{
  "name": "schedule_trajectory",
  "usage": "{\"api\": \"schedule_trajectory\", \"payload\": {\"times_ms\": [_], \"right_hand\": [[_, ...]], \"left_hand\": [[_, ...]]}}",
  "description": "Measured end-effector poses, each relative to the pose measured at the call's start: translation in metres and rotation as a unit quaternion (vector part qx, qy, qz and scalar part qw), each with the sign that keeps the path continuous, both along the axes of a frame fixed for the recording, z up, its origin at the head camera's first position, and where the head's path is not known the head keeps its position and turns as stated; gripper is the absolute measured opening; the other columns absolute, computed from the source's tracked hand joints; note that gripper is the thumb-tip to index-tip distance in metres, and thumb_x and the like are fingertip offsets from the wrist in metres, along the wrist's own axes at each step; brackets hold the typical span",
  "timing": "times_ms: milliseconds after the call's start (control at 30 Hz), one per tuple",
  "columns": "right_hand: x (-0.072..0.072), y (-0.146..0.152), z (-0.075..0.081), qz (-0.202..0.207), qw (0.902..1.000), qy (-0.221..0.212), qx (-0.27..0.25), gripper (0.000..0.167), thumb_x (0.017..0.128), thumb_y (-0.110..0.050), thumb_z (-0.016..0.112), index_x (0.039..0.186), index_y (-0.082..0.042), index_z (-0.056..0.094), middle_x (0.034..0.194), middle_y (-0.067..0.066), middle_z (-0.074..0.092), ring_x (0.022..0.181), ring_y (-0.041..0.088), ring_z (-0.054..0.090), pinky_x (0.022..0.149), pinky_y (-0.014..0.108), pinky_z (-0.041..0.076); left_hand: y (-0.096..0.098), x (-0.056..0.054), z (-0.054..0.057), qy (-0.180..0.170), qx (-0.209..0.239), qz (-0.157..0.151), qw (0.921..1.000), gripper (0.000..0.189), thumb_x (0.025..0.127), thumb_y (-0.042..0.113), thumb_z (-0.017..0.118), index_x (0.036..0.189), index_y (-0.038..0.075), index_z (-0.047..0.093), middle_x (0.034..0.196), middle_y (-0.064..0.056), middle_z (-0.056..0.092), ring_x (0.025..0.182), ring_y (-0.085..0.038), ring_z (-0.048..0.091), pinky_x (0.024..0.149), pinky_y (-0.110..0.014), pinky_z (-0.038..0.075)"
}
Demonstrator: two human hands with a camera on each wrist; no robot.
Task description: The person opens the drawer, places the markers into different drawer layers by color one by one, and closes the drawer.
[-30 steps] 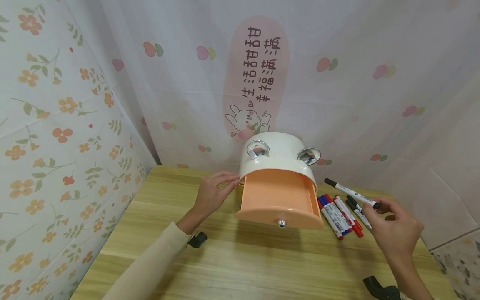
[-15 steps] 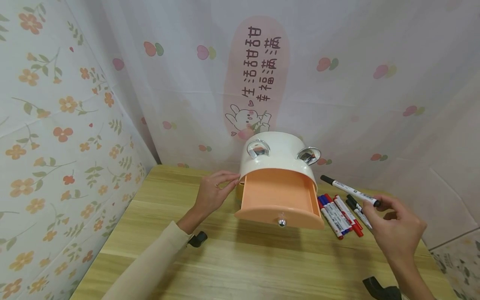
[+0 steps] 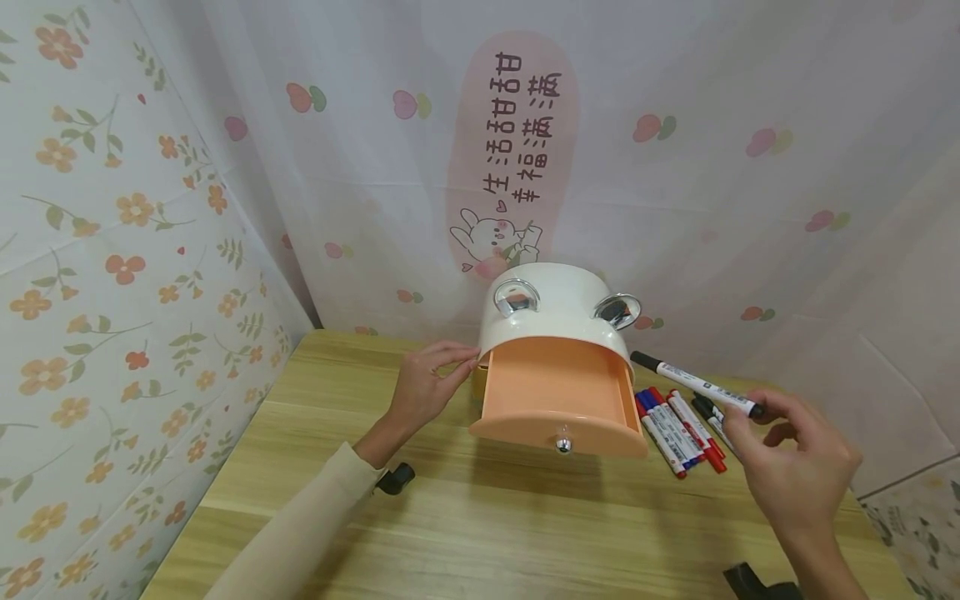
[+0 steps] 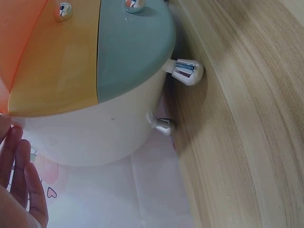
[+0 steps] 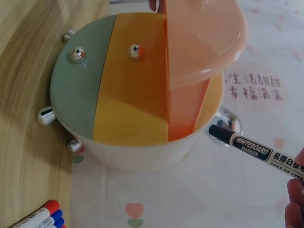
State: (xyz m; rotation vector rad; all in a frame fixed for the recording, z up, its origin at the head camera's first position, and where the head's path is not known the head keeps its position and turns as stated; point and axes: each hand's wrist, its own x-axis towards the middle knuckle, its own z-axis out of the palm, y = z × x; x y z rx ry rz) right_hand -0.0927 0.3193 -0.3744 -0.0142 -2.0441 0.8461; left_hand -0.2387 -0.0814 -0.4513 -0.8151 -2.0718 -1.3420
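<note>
one smooth cylindrical marker in right grip

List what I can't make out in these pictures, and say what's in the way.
- Head view: print on the loose markers is too small to read; the open orange drawer hides the green drawer.
- Both wrist views: closed fronts hide any contents of the green drawer and yellow drawer.
- Left wrist: left and bottom edges crop the left hand.
- Right wrist: right edge crops the right hand and held marker.
</note>
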Motion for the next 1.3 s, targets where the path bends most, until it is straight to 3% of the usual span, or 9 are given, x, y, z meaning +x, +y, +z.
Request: {"api": "schedule_trajectory", "payload": {"times_ms": [200,267,433,667,900,1300], "right_hand": [[0.006,-0.009,0.008,0.033,0.9992,0.021,0.001,0.015,0.083,0.005,0.081,0.097,0.010,0.079,0.095,-0.011,0.074,0.085,-0.002,0.058,0.069,0.008,0.044],[0.006,-0.011,0.008,0.050,0.9985,0.023,0.002,0.015,0.083,0.006,0.081,0.097,0.010,0.079,0.096,-0.009,0.075,0.086,0.000,0.058,0.070,0.009,0.044],[0.003,-0.017,0.005,0.072,0.9973,0.013,0.002,0.019,0.081,0.010,0.082,0.100,0.009,0.079,0.099,-0.023,0.068,0.085,0.001,0.055,0.070,0.009,0.042],[-0.010,-0.023,-0.001,0.072,0.9972,0.017,0.013,0.023,0.077,0.009,0.085,0.099,0.007,0.080,0.094,-0.022,0.065,0.080,-0.002,0.053,0.070,0.008,0.041],[-0.020,-0.030,0.004,0.114,0.9921,0.019,0.050,0.019,0.078,0.002,0.084,0.096,0.006,0.079,0.084,-0.007,0.066,0.077,-0.004,0.052,0.068,0.008,0.042],[-0.043,-0.045,0.023,0.138,0.9762,0.012,0.167,0.021,0.078,-0.016,0.086,0.095,-0.005,0.082,0.080,0.004,0.070,0.064,0.011,0.045,0.058,0.016,0.033]], "left_hand": [[0.000,0.001,0.001,-0.001,0.002,0.001,1.0000,0.017,0.094,0.000,0.087,0.111,0.001,0.087,0.108,-0.010,0.083,0.098,-0.028,0.081,0.079,-0.045,0.067],[-0.001,0.002,0.001,-0.001,0.002,0.001,1.0000,0.017,0.094,0.000,0.086,0.111,0.001,0.087,0.108,-0.010,0.083,0.098,-0.028,0.081,0.078,-0.045,0.067],[-0.001,0.002,0.001,0.001,0.000,0.002,1.0000,0.017,0.094,0.000,0.086,0.110,0.001,0.087,0.108,-0.010,0.083,0.098,-0.028,0.081,0.077,-0.045,0.067],[0.000,0.002,0.002,0.005,-0.001,0.001,1.0000,0.017,0.093,0.001,0.087,0.111,0.001,0.087,0.108,-0.011,0.083,0.097,-0.028,0.081,0.077,-0.043,0.067],[0.001,0.001,0.001,0.003,-0.002,0.003,1.0000,0.017,0.094,0.001,0.087,0.110,0.002,0.087,0.107,-0.010,0.083,0.097,-0.027,0.081,0.077,-0.044,0.067],[0.000,0.003,0.003,-0.001,-0.006,0.002,1.0000,0.017,0.094,0.002,0.086,0.111,0.002,0.087,0.108,-0.010,0.083,0.097,-0.027,0.081,0.078,-0.050,0.067]]}}
